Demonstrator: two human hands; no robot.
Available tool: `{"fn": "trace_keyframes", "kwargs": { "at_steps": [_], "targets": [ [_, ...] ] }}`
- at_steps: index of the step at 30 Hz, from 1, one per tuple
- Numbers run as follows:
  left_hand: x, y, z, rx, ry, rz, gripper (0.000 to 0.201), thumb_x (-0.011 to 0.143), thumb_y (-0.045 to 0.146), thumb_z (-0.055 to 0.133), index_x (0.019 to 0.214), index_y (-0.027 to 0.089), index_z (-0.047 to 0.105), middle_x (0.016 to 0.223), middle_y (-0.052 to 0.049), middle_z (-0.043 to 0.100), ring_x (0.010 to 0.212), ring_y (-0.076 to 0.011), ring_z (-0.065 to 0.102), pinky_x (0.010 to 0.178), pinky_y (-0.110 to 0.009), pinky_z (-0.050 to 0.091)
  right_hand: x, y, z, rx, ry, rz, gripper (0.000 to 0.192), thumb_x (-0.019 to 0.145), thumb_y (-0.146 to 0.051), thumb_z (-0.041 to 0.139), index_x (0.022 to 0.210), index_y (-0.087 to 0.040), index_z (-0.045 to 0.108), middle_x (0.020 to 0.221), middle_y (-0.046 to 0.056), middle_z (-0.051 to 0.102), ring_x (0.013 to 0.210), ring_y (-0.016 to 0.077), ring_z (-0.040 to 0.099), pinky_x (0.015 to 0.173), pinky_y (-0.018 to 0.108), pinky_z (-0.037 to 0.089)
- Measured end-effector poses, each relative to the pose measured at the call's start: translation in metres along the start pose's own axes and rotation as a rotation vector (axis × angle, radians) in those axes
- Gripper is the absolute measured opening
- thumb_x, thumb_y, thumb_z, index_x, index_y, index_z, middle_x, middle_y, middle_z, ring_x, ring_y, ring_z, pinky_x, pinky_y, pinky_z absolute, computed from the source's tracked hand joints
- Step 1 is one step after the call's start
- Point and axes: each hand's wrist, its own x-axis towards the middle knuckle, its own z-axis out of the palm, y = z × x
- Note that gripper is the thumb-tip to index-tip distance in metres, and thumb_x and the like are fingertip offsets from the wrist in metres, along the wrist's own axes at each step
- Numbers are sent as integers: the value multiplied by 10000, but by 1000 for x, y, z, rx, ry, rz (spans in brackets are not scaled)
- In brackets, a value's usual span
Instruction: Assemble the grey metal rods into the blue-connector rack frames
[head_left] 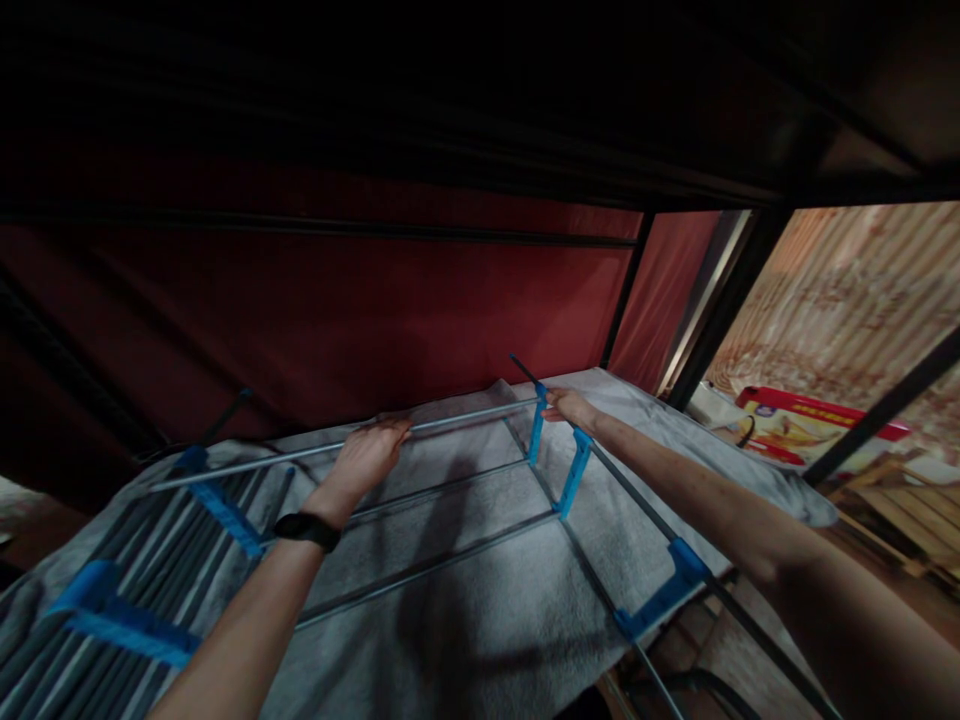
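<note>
A frame of grey metal tubes joined by blue plastic connectors lies on a grey cloth. My left hand (pixel 371 450), with a dark band on its wrist, is closed over the far long metal tube (pixel 465 412). My right hand (pixel 571 408) grips the blue connector (pixel 538 425) at that tube's right end; its fingertips are partly hidden. A second blue connector (pixel 576 474) stands just nearer, and another blue connector (pixel 664 592) sits at the lower right. At the left, a blue connector (pixel 225 508) is by the tube's other end.
Several loose grey tubes (pixel 161 555) lie bundled at the left on the cloth (pixel 480 600). Behind is a dark red panel (pixel 390 310) with black metal bars. A dark surface hangs overhead. Beyond a black post (pixel 731 300) at right are a red-and-yellow box (pixel 802 425) and wooden pallet (pixel 907 510).
</note>
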Motion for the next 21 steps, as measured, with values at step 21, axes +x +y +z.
{"fn": "trace_keyframes", "kwargs": {
  "at_steps": [21],
  "targets": [
    [-10, 4, -42, 59, -46, -17, 531, 946, 411, 485, 1417, 169, 476, 1421, -156, 548, 1290, -308, 508, 1086, -469, 350, -4, -1, -5, -589, -14, -160, 410, 978, -257, 346, 1279, -89, 568, 1043, 171, 710, 754, 168, 706, 655, 256, 570]
  ]
}}
